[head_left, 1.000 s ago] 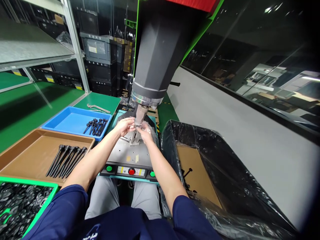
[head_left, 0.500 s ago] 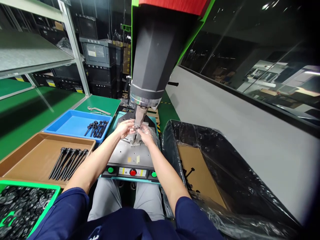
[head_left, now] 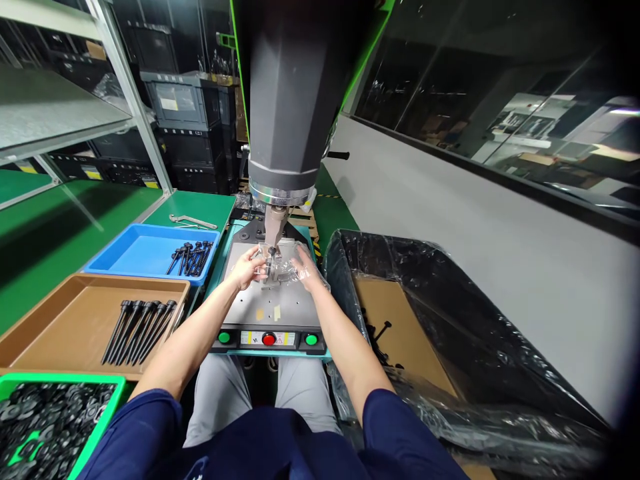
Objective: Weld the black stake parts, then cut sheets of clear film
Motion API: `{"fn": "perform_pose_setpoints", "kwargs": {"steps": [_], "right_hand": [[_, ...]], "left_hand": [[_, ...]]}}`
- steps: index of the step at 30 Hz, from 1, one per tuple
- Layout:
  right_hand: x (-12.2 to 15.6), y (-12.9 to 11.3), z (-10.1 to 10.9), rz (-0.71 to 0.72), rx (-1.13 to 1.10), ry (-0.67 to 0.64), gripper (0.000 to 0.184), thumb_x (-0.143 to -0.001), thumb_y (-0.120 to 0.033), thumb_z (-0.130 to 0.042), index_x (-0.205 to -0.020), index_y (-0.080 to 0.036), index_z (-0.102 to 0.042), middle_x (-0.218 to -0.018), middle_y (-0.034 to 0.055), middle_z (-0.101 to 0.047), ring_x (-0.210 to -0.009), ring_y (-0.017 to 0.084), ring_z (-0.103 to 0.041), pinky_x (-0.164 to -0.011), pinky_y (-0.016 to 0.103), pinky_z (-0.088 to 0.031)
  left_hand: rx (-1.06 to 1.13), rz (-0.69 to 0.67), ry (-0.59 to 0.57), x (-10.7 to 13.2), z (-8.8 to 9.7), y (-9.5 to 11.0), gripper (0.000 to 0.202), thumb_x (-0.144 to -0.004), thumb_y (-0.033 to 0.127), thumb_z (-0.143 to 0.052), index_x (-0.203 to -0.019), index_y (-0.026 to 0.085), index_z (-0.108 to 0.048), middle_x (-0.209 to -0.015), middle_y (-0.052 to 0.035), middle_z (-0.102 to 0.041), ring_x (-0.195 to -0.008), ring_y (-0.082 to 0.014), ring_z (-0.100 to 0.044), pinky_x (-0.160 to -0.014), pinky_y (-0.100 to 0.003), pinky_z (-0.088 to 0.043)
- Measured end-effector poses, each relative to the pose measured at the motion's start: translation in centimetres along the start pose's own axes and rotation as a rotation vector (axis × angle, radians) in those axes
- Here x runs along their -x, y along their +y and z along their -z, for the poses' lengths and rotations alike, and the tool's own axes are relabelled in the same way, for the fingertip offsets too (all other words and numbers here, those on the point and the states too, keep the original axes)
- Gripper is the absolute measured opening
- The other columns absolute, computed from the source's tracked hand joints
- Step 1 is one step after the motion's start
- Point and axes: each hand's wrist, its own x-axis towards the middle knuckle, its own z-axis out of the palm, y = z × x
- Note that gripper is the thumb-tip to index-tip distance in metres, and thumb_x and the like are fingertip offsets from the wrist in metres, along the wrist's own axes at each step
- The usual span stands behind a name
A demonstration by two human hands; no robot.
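Just left of the metal fixture (head_left: 271, 270), my left hand (head_left: 247, 268) has its fingers apart, holding nothing I can see. My right hand (head_left: 307, 268) is on the other side, fingers stretched out, partly behind a crumpled sheet of clear plastic (head_left: 286, 260). Whether either hand touches the plastic, I cannot tell. A black part with a round head (head_left: 272, 252) stands upright in the fixture, between my hands. Right above it is the grey metal tool head (head_left: 275, 223) of the press-like machine (head_left: 285, 120).
Left are a blue tray (head_left: 125, 250) and a brown tray (head_left: 60, 293), both with black rods, and a green bin (head_left: 113, 413) of black rings. A wrench (head_left: 193, 221) lies behind. Buttons (head_left: 269, 339) line the machine's front. A plastic-lined box (head_left: 425, 280) stands right.
My hands have moved apart from the fixture, left hand leftward and right hand rightward. The black part's head now shows between them. The camera view has shifted slightly.
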Motion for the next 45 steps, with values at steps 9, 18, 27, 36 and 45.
{"fn": "perform_pose_setpoints", "kwargs": {"steps": [9,18,27,36,45], "right_hand": [[-0.9,-0.4,-0.3,-0.129,0.096,-0.133,0.062,-0.079,-0.033,-0.071,-0.139,-0.023,-0.059,-0.156,0.0094,-0.046,-0.147,0.025,-0.038,-0.123,0.045,-0.026],[5.2,0.3,-2.7,-0.123,0.189,-0.188,0.036,-0.078,-0.033,-0.073,-0.113,-0.024,-0.077,-0.156,0.0082,-0.045,-0.153,0.033,-0.024,-0.125,0.052,-0.020],[9.9,-2.8,-2.5,-0.028,-0.025,-0.263,0.042,-0.081,-0.046,-0.070,-0.118,-0.025,-0.075,-0.151,0.0099,-0.051,-0.144,0.028,-0.042,-0.122,0.047,-0.026],[9.8,-3.8,-2.1,-0.013,-0.130,-0.248,0.041,-0.076,-0.053,-0.074,-0.105,-0.024,-0.079,-0.134,0.0104,-0.066,-0.130,0.028,-0.057,-0.115,0.048,-0.038],[15.0,-3.5,-0.2,-0.268,-0.107,-0.309,0.040,-0.085,-0.053,-0.060,-0.091,-0.018,-0.078,-0.081,0.0072,-0.076,-0.064,0.020,-0.068,-0.064,0.035,-0.057]], "left_hand": [[0.004,-0.037,0.084,-0.8,-0.4,0.1,0.082,-0.084,0.016,-0.073,-0.155,0.018,-0.032,-0.065,0.0040,-0.061,-0.045,-0.0067,-0.054,-0.052,-0.023,-0.056],[-0.028,-0.056,0.090,-0.8,-0.4,-0.1,0.075,-0.086,0.019,-0.072,-0.151,0.015,-0.036,-0.063,0.0036,-0.061,-0.046,-0.0073,-0.053,-0.051,-0.022,-0.054],[-0.044,-0.089,0.088,-1.2,-0.2,0.0,0.074,-0.081,0.024,-0.077,-0.145,0.013,-0.041,-0.062,0.0037,-0.061,-0.046,-0.0082,-0.054,-0.053,-0.024,-0.054],[-0.027,-0.077,0.117,-1.3,0.0,0.1,0.073,-0.078,0.028,-0.079,-0.141,0.013,-0.045,-0.066,0.0028,-0.062,-0.046,-0.0079,-0.055,-0.055,-0.024,-0.053],[-0.120,-0.160,0.187,-0.6,2.3,-0.4,0.069,-0.079,0.037,-0.078,-0.137,0.011,-0.049,-0.076,-0.0038,-0.066,-0.062,-0.0120,-0.062,-0.061,-0.026,-0.051]]}}
